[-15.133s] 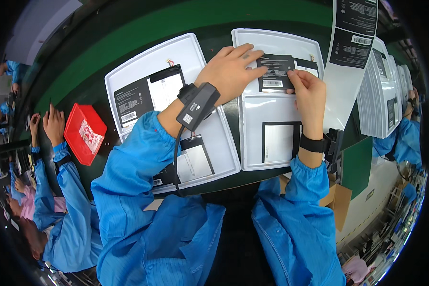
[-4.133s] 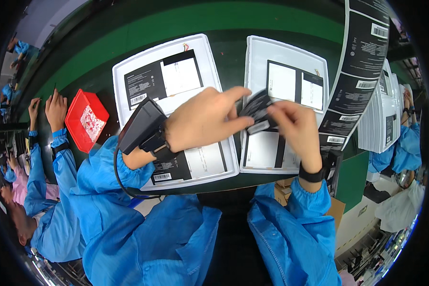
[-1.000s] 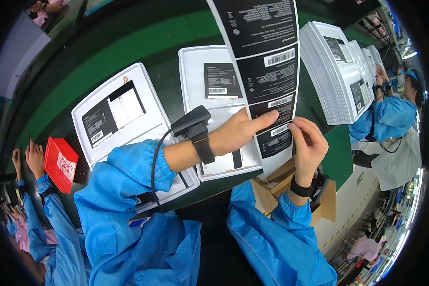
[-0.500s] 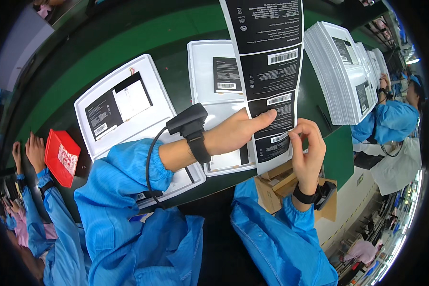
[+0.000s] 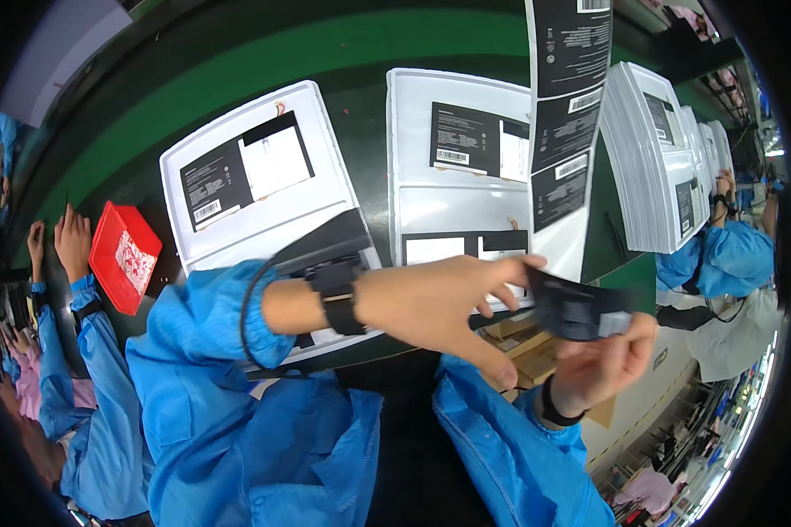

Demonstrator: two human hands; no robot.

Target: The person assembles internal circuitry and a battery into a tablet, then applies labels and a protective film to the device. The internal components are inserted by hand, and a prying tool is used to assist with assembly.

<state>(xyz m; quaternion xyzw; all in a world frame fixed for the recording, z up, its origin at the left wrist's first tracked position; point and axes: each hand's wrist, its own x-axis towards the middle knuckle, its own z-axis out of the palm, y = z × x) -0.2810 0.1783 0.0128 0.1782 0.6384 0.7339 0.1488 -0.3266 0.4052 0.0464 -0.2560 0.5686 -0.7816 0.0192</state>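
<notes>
A loose black label (image 5: 578,306) with white print, blurred, is pinched at its lower right corner by my right hand (image 5: 608,356). My left hand (image 5: 431,303) reaches across from the left, thumb spread away from the fingers. Its fingertips meet the label's upper left corner or lie just in front of it; I cannot tell which. Behind the hands hangs a strip of black labels (image 5: 569,114) on white backing, its lower end bare. Below it, a white tray (image 5: 413,198) holds flat packs with black labels (image 5: 462,140). A second white tray (image 5: 330,206) with a similar pack (image 5: 215,191) lies to the left.
A tall stack of white trays (image 5: 642,184) stands at the right. A red bin (image 5: 105,237) sits at the left beside another person's hands (image 5: 72,246). Cardboard (image 5: 527,351) is below the green table's edge. Another person in blue (image 5: 729,255) is at the far right.
One label has come off the strip's lower end and is now in my right hand, lower and to the right. My left hand has left the strip and opened. The view has shifted slightly.
</notes>
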